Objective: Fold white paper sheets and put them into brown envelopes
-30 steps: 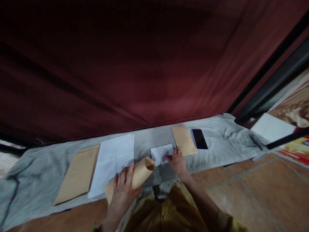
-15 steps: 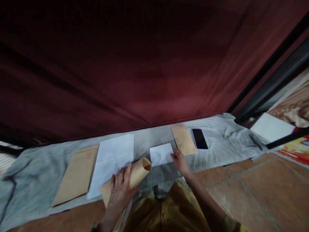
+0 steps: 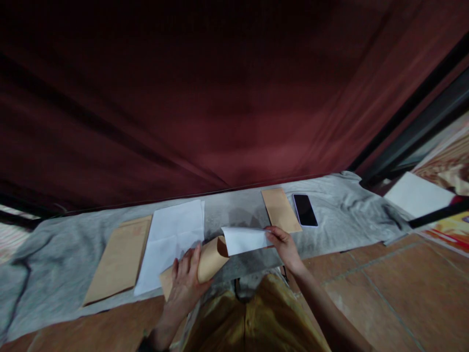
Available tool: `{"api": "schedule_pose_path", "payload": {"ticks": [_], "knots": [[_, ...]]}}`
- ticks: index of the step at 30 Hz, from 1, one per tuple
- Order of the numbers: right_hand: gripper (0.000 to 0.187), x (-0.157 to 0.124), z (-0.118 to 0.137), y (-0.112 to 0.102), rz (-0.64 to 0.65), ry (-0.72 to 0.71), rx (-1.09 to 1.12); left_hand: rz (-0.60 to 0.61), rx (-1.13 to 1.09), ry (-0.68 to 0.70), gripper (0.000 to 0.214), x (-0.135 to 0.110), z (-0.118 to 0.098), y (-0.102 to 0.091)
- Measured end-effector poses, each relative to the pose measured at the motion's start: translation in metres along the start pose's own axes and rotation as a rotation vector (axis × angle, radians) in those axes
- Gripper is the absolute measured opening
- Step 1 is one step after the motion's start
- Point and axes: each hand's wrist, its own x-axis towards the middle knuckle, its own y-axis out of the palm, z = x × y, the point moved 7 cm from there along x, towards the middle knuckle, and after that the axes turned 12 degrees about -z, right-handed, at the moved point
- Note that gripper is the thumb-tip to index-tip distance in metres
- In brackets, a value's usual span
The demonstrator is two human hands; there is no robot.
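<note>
My left hand [image 3: 186, 281] is closed around a brown paper envelope [image 3: 212, 259], whose mouth gapes toward the right. Between thumb and fingers, my right hand [image 3: 284, 245] pinches the right end of a folded white paper [image 3: 245, 241]. The paper is lifted and bent, its left end at the envelope's mouth; whether any of it is inside I cannot tell. Behind my left hand lie larger white sheets [image 3: 172, 239]. A flat brown envelope [image 3: 281, 209] rests just beyond my right hand.
A grey cloth [image 3: 344, 210] covers the low surface. On it are a big brown envelope [image 3: 119, 259] at the left and a phone [image 3: 305, 210] at the right. A dark red curtain [image 3: 234, 122] hangs behind. Tiled floor [image 3: 366, 288] shows in front.
My right hand has picked the white paper up off the cloth and tilted it, bringing its left end to the envelope's mouth. My left hand still holds the envelope, shifted slightly right.
</note>
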Motion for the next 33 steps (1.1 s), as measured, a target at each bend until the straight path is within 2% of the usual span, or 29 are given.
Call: {"api": "schedule_pose_path", "payload": {"ticks": [3,5,12,18,24,29,33], "knots": [[0.028,-0.001,0.007,-0.001,-0.031,-0.123,-0.039,0.0,-0.019,0.015,0.103,-0.001,-0.004,0.0],[0.028,-0.001,0.006,-0.001,-0.043,-0.148,-0.052,0.004,-0.03,0.024,0.104,-0.001,-0.006,0.0],[0.029,-0.004,-0.008,0.003,0.049,-0.044,-0.083,-0.043,-0.012,0.019,0.103,0.002,-0.008,-0.004],[0.029,-0.003,-0.005,0.002,0.18,-0.024,-0.145,-0.038,-0.004,0.05,0.101,0.002,-0.012,-0.003],[0.029,0.004,-0.007,0.001,0.206,0.009,-0.175,-0.026,-0.009,0.039,0.101,0.001,-0.011,-0.002],[0.025,-0.001,-0.006,0.016,0.241,-0.077,-0.243,-0.033,-0.012,0.128,0.101,0.006,-0.023,-0.005],[0.029,-0.014,0.004,0.029,0.233,-0.187,-0.289,-0.026,-0.025,0.128,0.105,0.011,-0.03,-0.008]]}}
